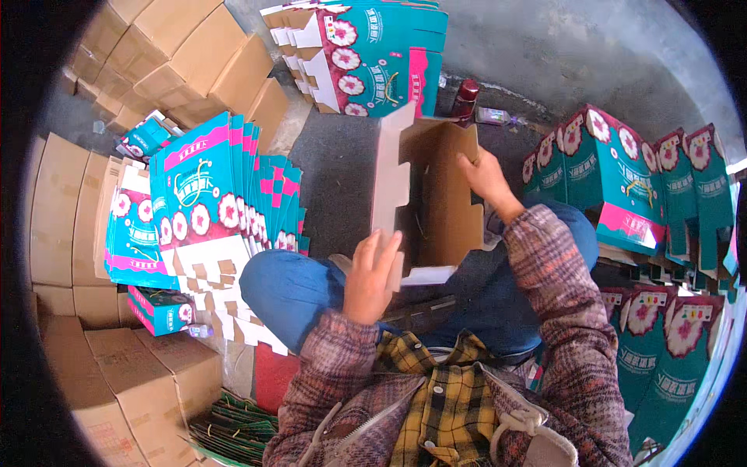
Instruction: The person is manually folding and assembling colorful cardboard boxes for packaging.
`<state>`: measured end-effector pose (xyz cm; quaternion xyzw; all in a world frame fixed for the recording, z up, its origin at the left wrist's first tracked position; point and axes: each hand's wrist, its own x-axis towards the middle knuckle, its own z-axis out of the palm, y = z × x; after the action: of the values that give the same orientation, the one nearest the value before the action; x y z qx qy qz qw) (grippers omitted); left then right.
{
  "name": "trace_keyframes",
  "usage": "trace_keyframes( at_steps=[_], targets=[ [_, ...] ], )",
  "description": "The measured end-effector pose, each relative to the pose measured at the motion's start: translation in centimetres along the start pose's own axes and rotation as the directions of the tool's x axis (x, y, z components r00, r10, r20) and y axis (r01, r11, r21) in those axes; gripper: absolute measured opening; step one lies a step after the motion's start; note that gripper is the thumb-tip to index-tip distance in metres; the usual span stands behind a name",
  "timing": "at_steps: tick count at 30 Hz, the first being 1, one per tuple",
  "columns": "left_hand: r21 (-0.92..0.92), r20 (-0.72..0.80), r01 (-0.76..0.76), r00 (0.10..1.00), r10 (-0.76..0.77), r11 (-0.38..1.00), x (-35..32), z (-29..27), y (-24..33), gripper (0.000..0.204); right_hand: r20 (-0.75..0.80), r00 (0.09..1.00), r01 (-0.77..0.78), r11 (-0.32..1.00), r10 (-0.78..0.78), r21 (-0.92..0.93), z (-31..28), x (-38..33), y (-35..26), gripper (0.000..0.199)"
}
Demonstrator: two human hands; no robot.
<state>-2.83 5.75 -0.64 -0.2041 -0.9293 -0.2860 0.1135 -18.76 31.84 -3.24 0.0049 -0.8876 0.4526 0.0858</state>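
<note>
An opened-out cardboard box (441, 194) stands between my bent knees, its brown inside facing up and its end flaps loose. My right hand (490, 183) grips the upper right wall, thumb on the inner face and fingers behind. Against the near left edge, beside a white notched flap (387, 204), is my left hand (372, 276). Its fingers are stretched out and slightly apart, and no firm grip on the box shows. The box's printed outer faces are turned away from me.
Flat teal-and-pink printed cartons (206, 183) lean in a stack at left, with more cartons (389, 58) by the far wall. Assembled gift boxes (622, 175) line the right. Brown shipping boxes (179, 58) pile up at left. A dark red bottle (465, 100) stands far ahead.
</note>
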Motion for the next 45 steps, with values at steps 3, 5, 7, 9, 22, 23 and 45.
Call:
trace_keyframes(
  at_steps=[3, 5, 7, 9, 22, 23, 45],
  targets=[
    [-0.006, 0.071, -0.037, 0.997, 0.037, 0.999, 0.8, -0.8, -0.4, 0.055, -0.023, 1.000, 0.016, 1.000, -0.016, -0.012, 0.1, 0.0, 0.3, 0.032],
    [-0.046, 0.120, -0.057, 0.991, 0.062, 0.997, 1.2, -1.4, -0.5, 0.059, -0.018, 1.000, -0.008, 1.000, 0.009, 0.016, -0.2, 0.2, 0.6, 0.039],
    [-0.033, 0.207, -0.152, 0.966, 0.156, 0.988, 1.2, -1.3, -0.5, 0.073, -0.044, 0.998, -0.052, 0.998, 0.050, -0.046, -0.1, 0.2, 0.6, 0.047],
    [-0.051, 0.216, -0.131, 0.967, 0.139, 0.990, 0.5, -1.0, -1.0, 0.078, -0.162, 0.984, 0.051, 0.985, -0.077, -0.162, 0.4, -0.5, -2.1, 0.046],
    [-0.075, 0.289, -0.108, 0.949, 0.125, 0.991, 0.2, -0.7, -0.7, 0.070, 0.008, 0.842, 0.414, 0.638, -0.539, -0.650, -0.1, 5.6, -3.9, 0.043],
    [-0.075, 0.293, -0.103, 0.948, 0.121, 0.992, 0.1, -0.6, -0.8, 0.070, 0.010, 0.844, 0.414, 0.641, -0.536, -0.646, 0.2, 5.9, -3.9, 0.043],
    [0.203, 0.141, -0.211, 0.973, 0.185, 0.956, -0.6, 6.0, 4.5, 0.052, 0.520, 0.750, 0.649, 0.298, -0.410, -0.700, 2.6, 3.6, -1.7, 0.015]
  ],
)
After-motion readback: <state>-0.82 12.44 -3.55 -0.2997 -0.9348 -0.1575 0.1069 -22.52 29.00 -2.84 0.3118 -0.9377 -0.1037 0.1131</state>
